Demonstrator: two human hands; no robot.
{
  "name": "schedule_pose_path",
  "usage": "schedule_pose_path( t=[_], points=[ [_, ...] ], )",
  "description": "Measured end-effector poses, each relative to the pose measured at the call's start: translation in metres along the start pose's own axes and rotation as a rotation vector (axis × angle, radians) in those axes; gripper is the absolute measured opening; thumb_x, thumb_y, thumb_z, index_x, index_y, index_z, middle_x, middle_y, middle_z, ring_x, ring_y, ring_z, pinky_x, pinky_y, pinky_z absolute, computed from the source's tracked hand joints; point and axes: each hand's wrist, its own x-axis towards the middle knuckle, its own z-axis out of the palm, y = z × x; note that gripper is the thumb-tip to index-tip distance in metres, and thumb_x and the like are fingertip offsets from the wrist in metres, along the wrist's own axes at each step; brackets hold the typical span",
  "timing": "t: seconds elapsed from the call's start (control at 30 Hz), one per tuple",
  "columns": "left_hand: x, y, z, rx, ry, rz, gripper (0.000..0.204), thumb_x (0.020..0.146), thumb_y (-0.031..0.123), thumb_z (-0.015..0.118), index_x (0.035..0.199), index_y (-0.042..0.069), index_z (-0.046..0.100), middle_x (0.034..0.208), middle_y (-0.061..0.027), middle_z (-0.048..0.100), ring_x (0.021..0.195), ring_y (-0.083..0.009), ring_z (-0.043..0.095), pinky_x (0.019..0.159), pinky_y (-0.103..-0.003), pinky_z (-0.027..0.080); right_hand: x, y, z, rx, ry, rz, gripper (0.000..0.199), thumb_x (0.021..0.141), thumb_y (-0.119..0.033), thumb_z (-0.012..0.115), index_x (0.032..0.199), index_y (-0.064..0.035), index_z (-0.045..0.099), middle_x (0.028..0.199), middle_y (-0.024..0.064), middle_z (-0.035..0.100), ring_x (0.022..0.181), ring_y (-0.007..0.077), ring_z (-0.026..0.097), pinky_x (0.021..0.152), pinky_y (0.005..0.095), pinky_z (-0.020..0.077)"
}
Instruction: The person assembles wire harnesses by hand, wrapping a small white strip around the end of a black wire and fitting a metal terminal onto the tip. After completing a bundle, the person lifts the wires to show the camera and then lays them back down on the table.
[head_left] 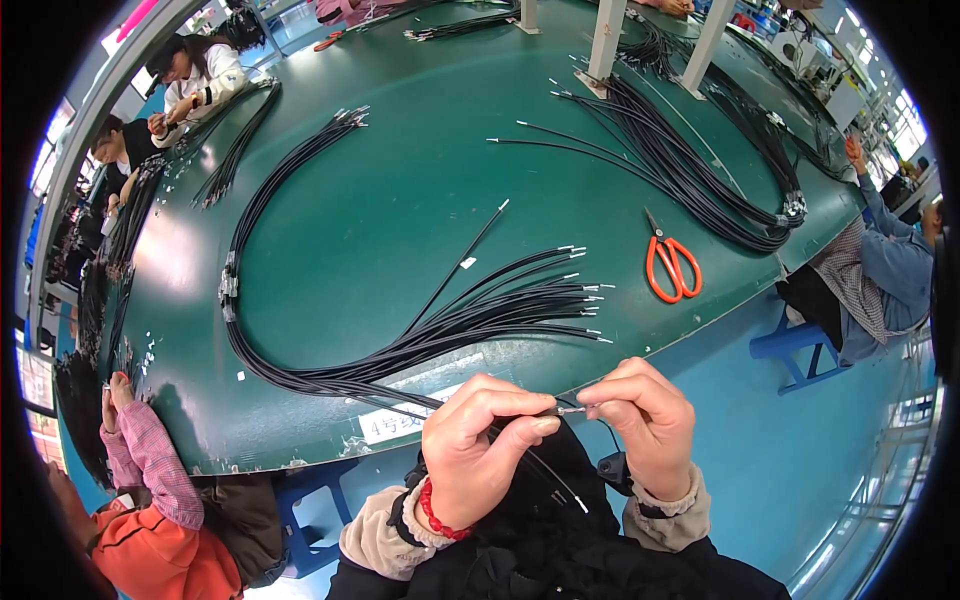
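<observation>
My left hand (478, 440) pinches a black cable (545, 470) near its end, just off the near edge of the green table (400, 200); my right hand (645, 415) has its fingers pressed on the cable's metal tip (572, 409). A cable bundle (450, 330) lies close by, orange scissors (670, 265) farther right.

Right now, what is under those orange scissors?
The orange scissors lie flat on the bare green table, beside a black cable bundle. Nothing else shows beneath; the spot directly under them is covered.
</observation>
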Motion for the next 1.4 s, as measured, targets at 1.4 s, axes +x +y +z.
schedule_pose_path(
  t=[1.4],
  points=[
    [-0.003,0.016,0.002,0.186,0.096,0.24,0.024,0.069,-0.012,0.069,0.088,0.0,0.062,0.077,-0.0106,0.063,0.064,-0.0151,0.062,0.056,-0.022,0.051,0.002,-0.005,0.024,0.064,0.193,-0.08,0.023,0.065,-0.007,0.08,0.072,-0.0016,0.058,0.064,0.0058,0.06,0.052,0.0079,0.053,0.045,0.0193,0.0378]
  ],
)
